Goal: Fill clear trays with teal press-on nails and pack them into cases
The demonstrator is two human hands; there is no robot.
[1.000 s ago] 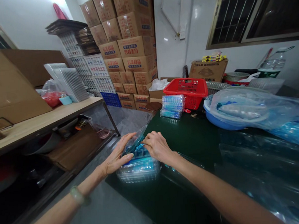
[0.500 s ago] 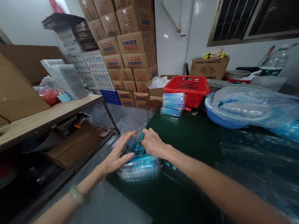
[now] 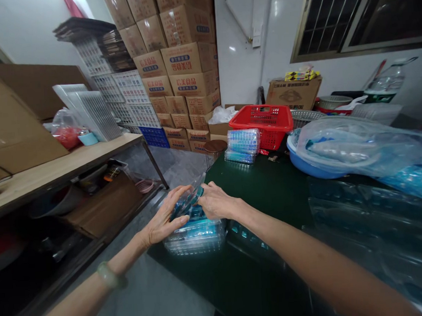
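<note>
A stack of clear plastic trays with blue contents (image 3: 197, 235) sits at the near left corner of the dark green table (image 3: 266, 192). My left hand (image 3: 166, 217) presses against the stack's left side, fingers curled around a tilted clear tray (image 3: 187, 201) on top. My right hand (image 3: 217, 203) grips the same tilted tray from the right, fingers closed on its edge. A second stack of similar trays (image 3: 243, 145) stands farther back on the table.
A red basket (image 3: 262, 121), a blue basin (image 3: 311, 166) under a clear plastic bag (image 3: 360, 144) and loose plastic lie on the table. A wooden shelf table (image 3: 64, 162) stands left. Cardboard boxes (image 3: 184, 69) and white crates (image 3: 132, 96) are piled behind.
The hands stay on the top tray, which has tipped a little flatter. The view has shifted slightly.
</note>
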